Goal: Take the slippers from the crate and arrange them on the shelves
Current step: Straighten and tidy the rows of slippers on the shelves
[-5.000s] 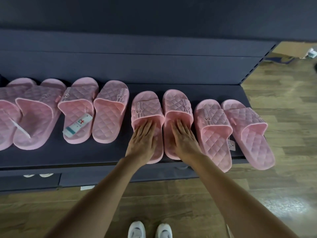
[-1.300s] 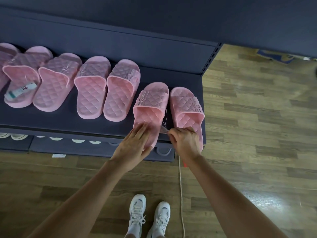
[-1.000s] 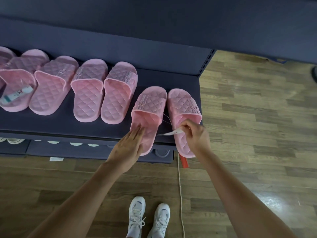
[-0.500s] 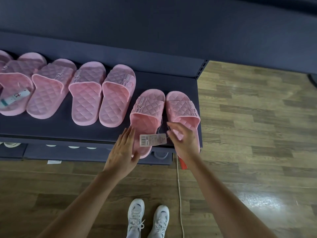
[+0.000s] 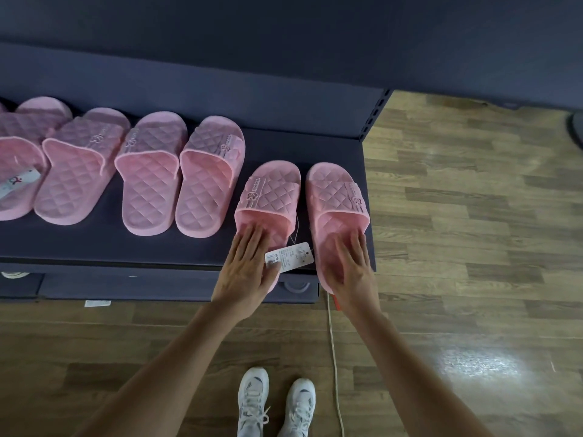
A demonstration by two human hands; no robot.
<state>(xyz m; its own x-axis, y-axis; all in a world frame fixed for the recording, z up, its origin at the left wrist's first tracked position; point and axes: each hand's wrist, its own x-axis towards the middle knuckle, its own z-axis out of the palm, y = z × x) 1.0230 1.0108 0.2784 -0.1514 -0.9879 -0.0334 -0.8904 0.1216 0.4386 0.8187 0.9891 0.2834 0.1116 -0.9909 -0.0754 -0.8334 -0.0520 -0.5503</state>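
Several pink quilted slippers stand in a row on the dark shelf (image 5: pixel 202 247). The rightmost pair sits at the shelf's right end, heels over the front edge. My left hand (image 5: pixel 246 269) lies flat on the heel of that pair's left slipper (image 5: pixel 271 197). My right hand (image 5: pixel 350 266) lies flat on the heel of the right slipper (image 5: pixel 337 197). A white paper tag (image 5: pixel 291 260) on a thin string rests between the two, its corner under my left thumb. The crate is not in view.
More pink slippers (image 5: pixel 148 175) fill the shelf to the left; one at far left carries a label (image 5: pixel 15 181). A lower shelf (image 5: pixel 126 285) sits beneath. Wooden floor (image 5: pixel 473 247) spreads right. A thin cord (image 5: pixel 334 357) runs down by my white shoes (image 5: pixel 274 405).
My right hand let go of the paper tag and moved flat onto the right slipper's heel. My left hand slid forward onto the left slipper. The tag now lies between the two slippers.
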